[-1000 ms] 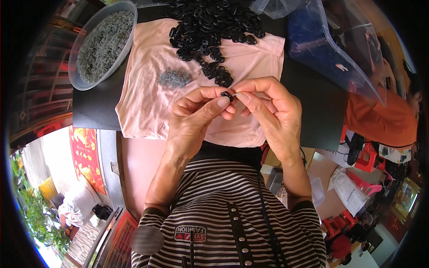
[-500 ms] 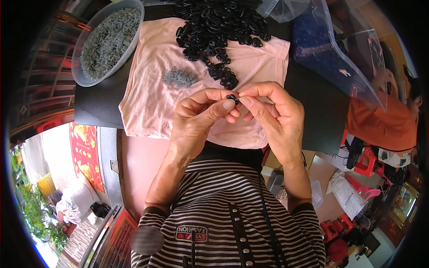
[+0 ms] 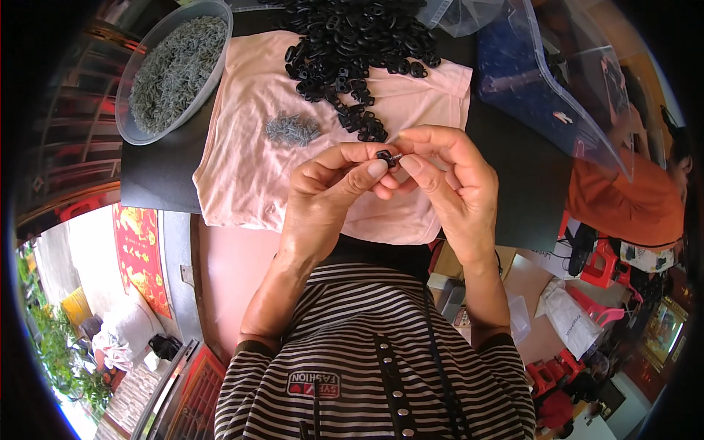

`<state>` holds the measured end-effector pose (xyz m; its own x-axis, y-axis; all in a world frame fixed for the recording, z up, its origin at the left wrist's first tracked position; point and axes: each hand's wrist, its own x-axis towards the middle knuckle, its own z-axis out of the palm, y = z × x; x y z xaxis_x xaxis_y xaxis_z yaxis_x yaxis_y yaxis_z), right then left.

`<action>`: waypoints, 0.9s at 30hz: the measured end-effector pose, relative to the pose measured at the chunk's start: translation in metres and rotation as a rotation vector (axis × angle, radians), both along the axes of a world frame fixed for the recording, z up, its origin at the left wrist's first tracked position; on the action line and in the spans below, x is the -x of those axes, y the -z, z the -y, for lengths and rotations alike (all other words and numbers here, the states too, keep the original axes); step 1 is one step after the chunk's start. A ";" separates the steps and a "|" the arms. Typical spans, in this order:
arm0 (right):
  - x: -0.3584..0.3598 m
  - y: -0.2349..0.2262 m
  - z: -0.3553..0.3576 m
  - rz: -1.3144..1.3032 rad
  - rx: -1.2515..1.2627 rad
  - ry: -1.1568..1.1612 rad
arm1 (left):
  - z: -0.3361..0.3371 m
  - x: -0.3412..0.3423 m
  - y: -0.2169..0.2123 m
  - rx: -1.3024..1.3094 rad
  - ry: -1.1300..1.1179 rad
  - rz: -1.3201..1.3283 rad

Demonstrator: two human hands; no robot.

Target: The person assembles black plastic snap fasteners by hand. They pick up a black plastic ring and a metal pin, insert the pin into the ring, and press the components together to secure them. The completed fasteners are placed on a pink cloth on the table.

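Between the thumb and forefinger of my left hand [image 3: 326, 180] is a small black plastic clip [image 3: 386, 156]. A short metal screw [image 3: 397, 158] sticks out of its right side. My right hand [image 3: 456, 180] is close beside it, thumb and forefinger parted around the screw's outer end; the thumb tip is near the screw. Just beyond my hands, a small heap of grey screws [image 3: 293, 129] lies on a pink cloth [image 3: 246, 158]. A large pile of similar black clips [image 3: 359, 37] covers the cloth's far side and trails toward my hands.
A clear round tub [image 3: 122, 110] of grey screws stands far left on the dark table [image 3: 158, 180]. A clear plastic bin [image 3: 546, 73] is at the far right. Beyond the table's right side is a person in an orange top [image 3: 623, 198]. Red stools [image 3: 601, 264] stand at the right.
My right thumb and forefinger have parted from their pinch on the screw, the forefinger lifting. More of the screw shows now. My left hand still holds the clip, shifted slightly right.
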<state>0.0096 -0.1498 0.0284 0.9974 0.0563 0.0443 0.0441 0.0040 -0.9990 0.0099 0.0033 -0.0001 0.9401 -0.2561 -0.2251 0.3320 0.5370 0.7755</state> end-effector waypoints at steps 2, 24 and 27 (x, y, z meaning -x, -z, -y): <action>0.000 -0.001 0.000 0.024 0.038 0.019 | -0.001 -0.001 -0.001 -0.003 0.007 -0.010; -0.055 0.010 0.032 0.267 0.688 0.073 | -0.005 -0.003 0.018 -0.026 0.121 -0.012; -0.077 0.022 0.036 0.320 0.696 0.153 | -0.006 -0.002 0.019 -0.037 0.156 0.013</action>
